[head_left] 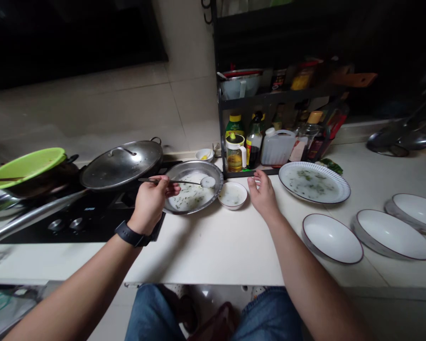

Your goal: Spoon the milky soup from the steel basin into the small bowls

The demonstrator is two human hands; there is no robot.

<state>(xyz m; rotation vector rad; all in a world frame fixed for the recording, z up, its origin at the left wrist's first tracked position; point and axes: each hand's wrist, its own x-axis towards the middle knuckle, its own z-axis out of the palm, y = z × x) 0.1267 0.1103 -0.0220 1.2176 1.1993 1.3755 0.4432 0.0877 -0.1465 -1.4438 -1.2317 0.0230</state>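
My left hand point(152, 201), with a dark watch on the wrist, is closed around the handle of a metal spoon point(184, 181). The spoon's bowl hangs over a round metal dish point(216, 177) that holds a pale liquid with green bits. My right hand point(264, 195) lies on the white counter point(213, 246) with its fingers spread, holding nothing. It rests just right of a small white bowl point(233, 195) and left of a striped plate point(344, 192) with the same pale mixture.
A lidded wok point(122, 165) and a green bowl point(24, 166) sit on the black stove at left. A dark rack with bottles point(255, 144) and a jug stands behind. Three white dishes point(332, 237) lie at the right.
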